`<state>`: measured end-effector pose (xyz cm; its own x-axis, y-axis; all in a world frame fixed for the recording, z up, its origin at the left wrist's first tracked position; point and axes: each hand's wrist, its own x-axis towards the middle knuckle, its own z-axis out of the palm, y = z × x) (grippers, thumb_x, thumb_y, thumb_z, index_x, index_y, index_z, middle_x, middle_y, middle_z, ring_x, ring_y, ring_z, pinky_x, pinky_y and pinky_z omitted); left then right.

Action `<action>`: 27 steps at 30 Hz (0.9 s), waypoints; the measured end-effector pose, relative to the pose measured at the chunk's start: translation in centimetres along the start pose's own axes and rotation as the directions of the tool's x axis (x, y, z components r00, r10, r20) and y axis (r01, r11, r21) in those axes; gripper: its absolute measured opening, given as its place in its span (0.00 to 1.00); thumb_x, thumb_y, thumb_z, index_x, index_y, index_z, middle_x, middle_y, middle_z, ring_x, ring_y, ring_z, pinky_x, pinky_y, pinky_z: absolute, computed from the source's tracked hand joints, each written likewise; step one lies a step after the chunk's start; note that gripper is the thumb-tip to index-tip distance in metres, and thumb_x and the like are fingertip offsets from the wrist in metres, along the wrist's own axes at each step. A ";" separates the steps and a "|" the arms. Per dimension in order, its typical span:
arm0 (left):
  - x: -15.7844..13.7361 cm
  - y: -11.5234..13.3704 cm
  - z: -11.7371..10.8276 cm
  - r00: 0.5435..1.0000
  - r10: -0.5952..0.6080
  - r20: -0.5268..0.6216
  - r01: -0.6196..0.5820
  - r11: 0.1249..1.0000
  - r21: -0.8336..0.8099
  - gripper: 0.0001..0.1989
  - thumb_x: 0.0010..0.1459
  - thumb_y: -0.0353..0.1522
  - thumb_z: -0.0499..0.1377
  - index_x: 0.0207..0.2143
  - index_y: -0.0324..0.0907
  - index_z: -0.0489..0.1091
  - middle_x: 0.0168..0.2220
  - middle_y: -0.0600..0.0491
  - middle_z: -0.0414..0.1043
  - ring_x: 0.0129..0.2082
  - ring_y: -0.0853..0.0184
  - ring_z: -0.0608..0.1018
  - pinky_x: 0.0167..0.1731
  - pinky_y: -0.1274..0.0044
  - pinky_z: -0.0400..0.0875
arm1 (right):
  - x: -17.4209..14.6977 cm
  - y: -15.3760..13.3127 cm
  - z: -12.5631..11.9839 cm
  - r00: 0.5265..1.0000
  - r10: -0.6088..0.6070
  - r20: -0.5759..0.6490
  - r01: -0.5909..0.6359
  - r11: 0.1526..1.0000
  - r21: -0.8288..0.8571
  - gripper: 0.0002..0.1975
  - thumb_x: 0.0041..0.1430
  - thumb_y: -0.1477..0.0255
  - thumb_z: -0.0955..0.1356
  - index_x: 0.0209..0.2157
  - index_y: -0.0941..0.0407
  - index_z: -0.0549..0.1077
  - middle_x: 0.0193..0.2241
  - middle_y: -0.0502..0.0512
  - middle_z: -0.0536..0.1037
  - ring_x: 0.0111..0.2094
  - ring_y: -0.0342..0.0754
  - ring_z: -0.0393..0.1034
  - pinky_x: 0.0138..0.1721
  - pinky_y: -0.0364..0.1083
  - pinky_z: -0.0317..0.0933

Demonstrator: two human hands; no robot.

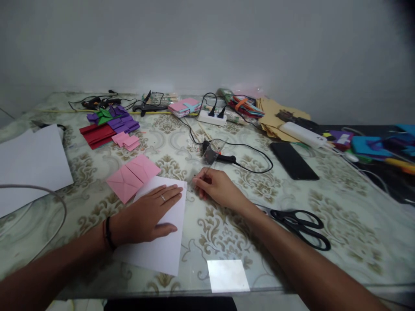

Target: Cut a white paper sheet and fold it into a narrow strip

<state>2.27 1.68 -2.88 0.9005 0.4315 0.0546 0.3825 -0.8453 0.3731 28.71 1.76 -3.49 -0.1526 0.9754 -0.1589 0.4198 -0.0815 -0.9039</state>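
Observation:
My left hand (152,211) lies flat with its fingers stretched out on a white sheet of paper (165,255). The sheet's top left part meets a folded pink paper piece (129,179). Just past the sheet's right edge, my right hand (210,185) is closed in a pinch on a see-through plastic strip (214,151), which tilts up and away. Its exact kind is hard to make out. Black-handled scissors (301,222) lie beside my right forearm, their blades partly hidden behind it.
Behind my right hand lies a black glue gun (225,158) with its cord. A phone (293,160) and a white power strip (212,117) are farther off. Purple folded papers (125,123), red paper (95,134) and white sheets (29,164) lie left.

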 end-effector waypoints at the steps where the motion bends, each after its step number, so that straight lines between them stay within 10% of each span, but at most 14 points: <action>1: 0.0 0.0 -0.1 1.000 0.000 0.005 -0.001 1.000 0.005 0.39 0.62 0.38 0.64 0.70 0.35 0.55 0.70 0.35 0.60 0.71 0.48 0.62 0.69 0.55 0.59 | 0.1 0.0 -0.1 0.999 0.000 -0.033 -0.001 1.000 -0.025 0.11 0.66 0.64 0.67 0.31 0.54 0.69 0.19 0.49 0.76 0.19 0.46 0.71 0.25 0.44 0.64; 20: -0.6 -0.8 0.0 0.983 -0.089 -0.161 0.112 0.984 0.141 0.37 0.61 0.42 0.67 0.67 0.40 0.59 0.64 0.38 0.67 0.63 0.46 0.68 0.62 0.54 0.63 | 0.3 0.7 -2.2 0.952 -0.266 -0.151 0.167 0.865 -0.473 0.11 0.64 0.72 0.69 0.48 0.59 0.75 0.37 0.59 0.79 0.34 0.51 0.73 0.38 0.48 0.64; 27: -0.2 -0.5 0.5 0.980 -0.121 -0.156 0.143 0.980 0.137 0.37 0.59 0.44 0.68 0.66 0.41 0.61 0.61 0.40 0.68 0.59 0.46 0.69 0.60 0.52 0.64 | -1.5 -0.6 1.1 0.908 -0.414 0.068 0.384 0.755 -0.531 0.13 0.64 0.70 0.73 0.48 0.58 0.75 0.47 0.63 0.77 0.50 0.59 0.69 0.55 0.56 0.65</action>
<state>2.01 1.84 -3.55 0.8039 0.5748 0.1531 0.5322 -0.8100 0.2463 27.74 0.10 -3.10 -0.3731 0.9054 0.2025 0.7337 0.4215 -0.5329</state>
